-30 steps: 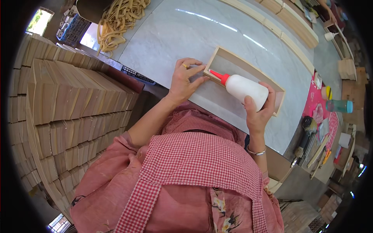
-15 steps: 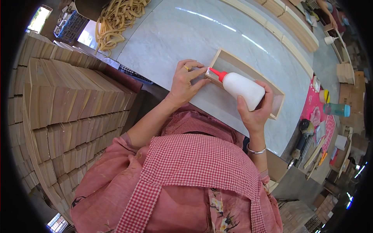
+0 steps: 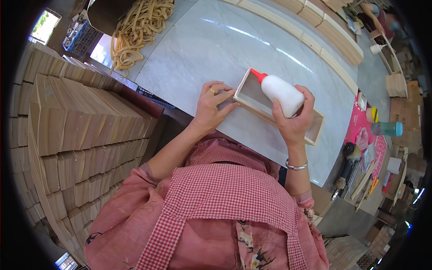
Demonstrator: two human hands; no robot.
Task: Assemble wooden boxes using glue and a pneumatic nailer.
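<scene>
A narrow rectangular wooden frame lies slantwise across the near part of the grey marble-look tabletop. At its near left corner my left hand grips the wood between thumb and fingers; a gold ring shows on one finger. My right hand is wrapped round a white squeeze glue bottle with a red nozzle, tilted over the frame. The nozzle tip is at the far left corner. A whitish line, apparently glue, runs along the frame's short left edge. The bottle and right hand hide part of the frame.
Pale wooden strips line the table's far side. A heap of tan bands lies at the far left. Stacked wooden boards stand left. On the right are a teal bottle and a black-handled tool. Another person works far right.
The nozzle tip has travelled from near the frame's near left corner to its far left corner. The frame has shifted slightly toward me, with my left hand still at its corner.
</scene>
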